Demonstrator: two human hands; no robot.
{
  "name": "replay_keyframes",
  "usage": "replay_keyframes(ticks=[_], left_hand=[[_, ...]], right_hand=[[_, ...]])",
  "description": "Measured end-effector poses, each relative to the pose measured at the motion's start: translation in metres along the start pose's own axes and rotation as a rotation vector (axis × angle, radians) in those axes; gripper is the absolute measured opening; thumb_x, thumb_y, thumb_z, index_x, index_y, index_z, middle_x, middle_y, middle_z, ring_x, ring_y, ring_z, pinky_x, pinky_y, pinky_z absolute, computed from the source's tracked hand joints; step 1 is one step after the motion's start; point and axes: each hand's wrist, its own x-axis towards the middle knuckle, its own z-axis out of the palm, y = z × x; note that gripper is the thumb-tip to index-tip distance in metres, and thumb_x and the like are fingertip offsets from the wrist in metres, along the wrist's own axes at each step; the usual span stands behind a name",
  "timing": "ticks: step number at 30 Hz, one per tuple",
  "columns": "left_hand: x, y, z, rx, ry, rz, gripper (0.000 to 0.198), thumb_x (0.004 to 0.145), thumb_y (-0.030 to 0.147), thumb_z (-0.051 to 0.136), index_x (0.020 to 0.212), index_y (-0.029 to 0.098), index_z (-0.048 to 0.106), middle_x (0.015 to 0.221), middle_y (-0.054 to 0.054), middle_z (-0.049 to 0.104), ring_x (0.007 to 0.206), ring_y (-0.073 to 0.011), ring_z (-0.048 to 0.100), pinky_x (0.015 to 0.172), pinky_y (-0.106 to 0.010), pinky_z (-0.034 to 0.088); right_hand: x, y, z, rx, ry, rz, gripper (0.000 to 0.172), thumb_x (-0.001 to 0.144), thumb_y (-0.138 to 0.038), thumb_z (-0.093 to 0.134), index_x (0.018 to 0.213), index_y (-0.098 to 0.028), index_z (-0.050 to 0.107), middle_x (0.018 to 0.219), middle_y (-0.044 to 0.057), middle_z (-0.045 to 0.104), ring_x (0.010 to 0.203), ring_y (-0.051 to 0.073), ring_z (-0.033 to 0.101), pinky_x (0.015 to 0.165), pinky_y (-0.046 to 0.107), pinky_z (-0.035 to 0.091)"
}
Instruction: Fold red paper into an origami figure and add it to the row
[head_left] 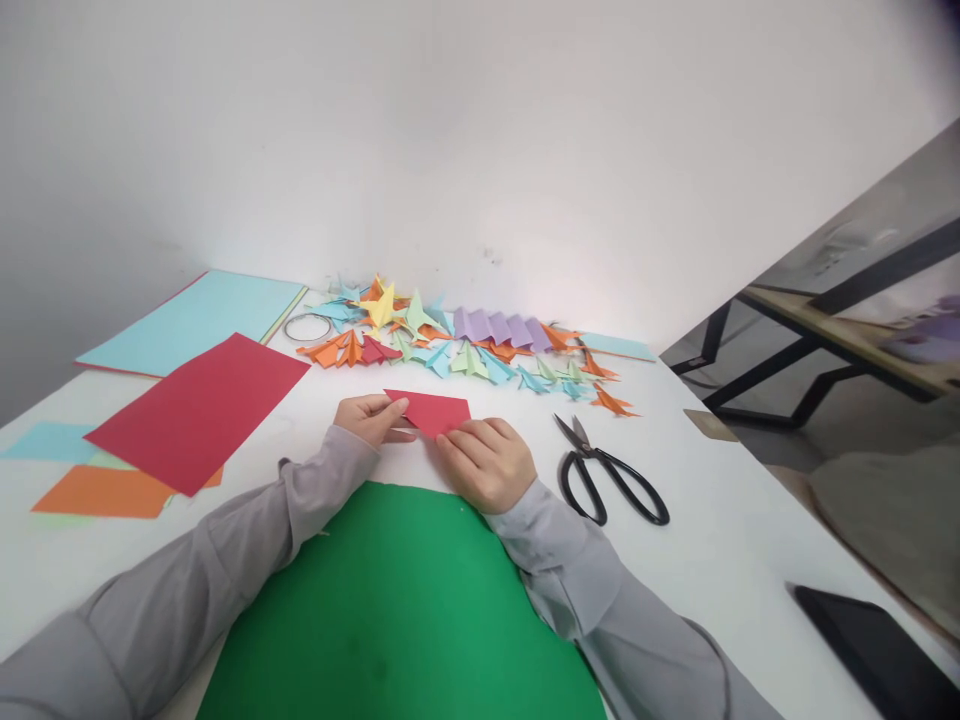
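Observation:
A small folded piece of red paper [436, 408] is held up between my two hands, above the far edge of a green sheet [390, 590]. My left hand [370, 418] pinches its left end between thumb and fingers. The fingers of my right hand [489, 462] are curled closed on its lower right edge. Part of the paper is hidden behind the right fingers. To the right of my right hand lie black-handled scissors [600, 465], their blades slightly apart and pointing away from me.
Several folded paper figures [465, 360] line the wall, with a pleated purple paper [501, 328] among them. On the left are a large red sheet [199, 410], blue sheets [195, 315], an orange piece [105, 492] and a wire coil [307, 327]. A black device [874, 640] lies near the right edge.

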Motion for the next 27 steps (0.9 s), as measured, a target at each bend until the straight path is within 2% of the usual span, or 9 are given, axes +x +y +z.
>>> replay_keyframes(ticks=[8,12,14,17,19,22,24,25,27], left_hand=[[0.000,0.001,0.001,-0.024,0.062,0.067,0.028,0.055,0.034,0.072,0.064,0.008,0.066,0.059,-0.004,0.065,0.059,-0.0158,0.064,0.049,-0.024,0.056],[-0.001,0.002,0.000,-0.028,0.041,0.090,0.029,0.054,0.033,0.073,0.064,0.008,0.066,0.058,-0.003,0.064,0.057,-0.0156,0.063,0.050,-0.027,0.056],[-0.001,0.003,-0.002,-0.037,-0.026,0.067,0.027,0.054,0.032,0.073,0.061,0.007,0.064,0.053,-0.003,0.063,0.051,-0.0147,0.062,0.048,-0.027,0.055],[0.000,0.009,-0.005,-0.083,-0.133,-0.028,0.023,0.055,0.028,0.072,0.055,0.009,0.060,0.045,-0.004,0.061,0.039,-0.0137,0.057,0.039,-0.024,0.050],[0.002,0.014,-0.007,-0.138,-0.195,-0.113,0.021,0.054,0.025,0.070,0.049,0.011,0.055,0.039,-0.003,0.058,0.032,-0.0127,0.052,0.031,-0.022,0.043],[0.003,0.020,-0.009,-0.171,-0.259,-0.202,0.023,0.056,0.023,0.066,0.044,0.013,0.048,0.030,0.001,0.049,0.024,-0.0095,0.042,0.025,-0.018,0.032],[0.000,0.020,-0.008,-0.117,-0.315,-0.234,0.025,0.058,0.025,0.065,0.045,0.014,0.047,0.029,0.001,0.048,0.023,-0.0096,0.042,0.025,-0.017,0.030],[-0.002,0.019,-0.007,-0.067,-0.350,-0.234,0.024,0.059,0.026,0.065,0.047,0.014,0.048,0.030,0.000,0.049,0.024,-0.0100,0.043,0.025,-0.017,0.030],[-0.006,0.015,-0.004,0.073,-0.423,-0.206,0.021,0.062,0.027,0.066,0.054,0.013,0.053,0.032,-0.001,0.052,0.024,-0.0105,0.045,0.027,-0.017,0.032]], right_hand=[[0.001,0.000,0.001,0.004,0.015,-0.035,0.011,0.080,-0.011,0.054,0.073,-0.015,0.062,0.067,0.003,0.067,0.069,0.015,0.055,0.057,0.029,0.035],[0.002,-0.002,-0.001,0.074,0.044,0.023,0.005,0.077,-0.018,0.059,0.076,-0.015,0.064,0.068,0.003,0.067,0.069,0.016,0.057,0.058,0.029,0.038],[0.002,-0.002,-0.004,0.126,0.077,0.165,0.011,0.075,-0.023,0.061,0.082,-0.015,0.065,0.074,0.006,0.068,0.073,0.018,0.058,0.064,0.032,0.042],[0.000,0.003,-0.006,0.293,0.152,0.560,0.018,0.077,-0.029,0.057,0.086,-0.015,0.066,0.081,0.010,0.068,0.079,0.021,0.058,0.070,0.037,0.044],[-0.001,0.008,-0.004,0.609,0.136,0.865,0.026,0.079,-0.038,0.052,0.082,-0.017,0.067,0.079,0.010,0.067,0.073,0.020,0.059,0.061,0.033,0.046],[-0.001,0.012,0.000,1.266,-0.010,1.272,0.046,0.075,-0.058,0.046,0.074,-0.016,0.066,0.068,0.008,0.066,0.047,0.014,0.054,0.039,0.026,0.038],[0.002,0.009,0.001,1.596,-0.207,1.364,0.056,0.068,-0.068,0.046,0.067,-0.015,0.065,0.058,0.006,0.063,0.040,0.012,0.051,0.036,0.025,0.036],[0.003,0.006,0.000,1.673,-0.265,1.382,0.057,0.065,-0.070,0.049,0.063,-0.015,0.064,0.053,0.005,0.061,0.039,0.012,0.050,0.036,0.025,0.036],[0.007,-0.002,-0.001,1.710,-0.281,1.375,0.052,0.057,-0.067,0.060,0.059,-0.015,0.062,0.045,0.001,0.058,0.036,0.010,0.048,0.035,0.022,0.034]])
